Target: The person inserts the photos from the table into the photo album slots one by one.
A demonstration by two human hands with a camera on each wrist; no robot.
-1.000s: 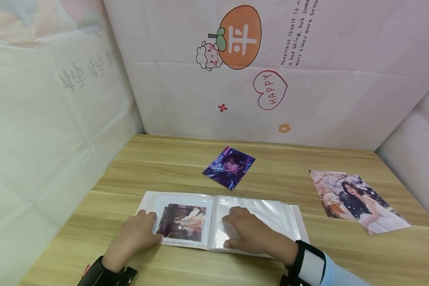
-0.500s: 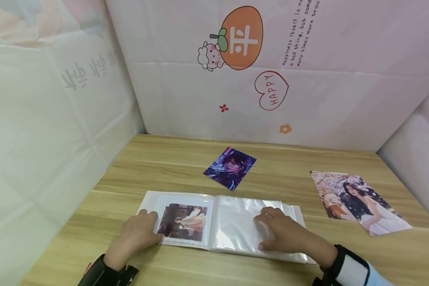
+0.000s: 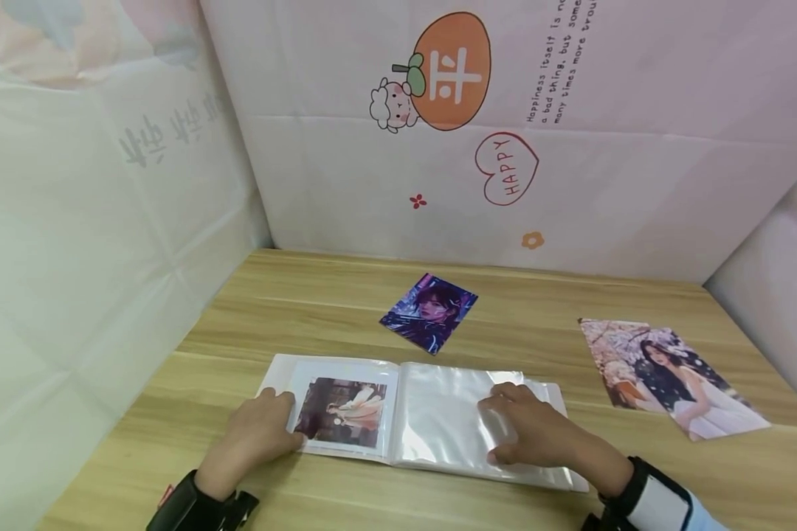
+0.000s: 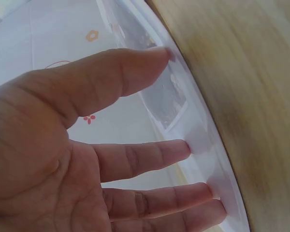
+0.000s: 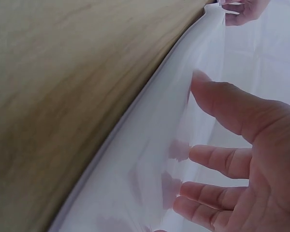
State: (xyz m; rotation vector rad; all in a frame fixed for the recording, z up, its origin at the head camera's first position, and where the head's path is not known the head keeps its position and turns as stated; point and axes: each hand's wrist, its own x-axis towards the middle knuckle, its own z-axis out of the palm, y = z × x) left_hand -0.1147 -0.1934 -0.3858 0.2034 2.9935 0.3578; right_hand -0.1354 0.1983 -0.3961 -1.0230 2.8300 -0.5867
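Across the worktop (image 3: 305, 302), from the head view, you have the photo album (image 3: 438, 413) spread before you, and a sideways drag of your right hand (image 3: 538, 431) could crease the clear right page, while uneven pressure might skew the whole thing. Its long axis runs left to right, right end slightly nearer you, spine pointing away. Over to the left wrist: your left hand (image 4: 48, 145) is spread wide, fingertips at the album's border. Right wrist: fingers wide too, touching that clear page.
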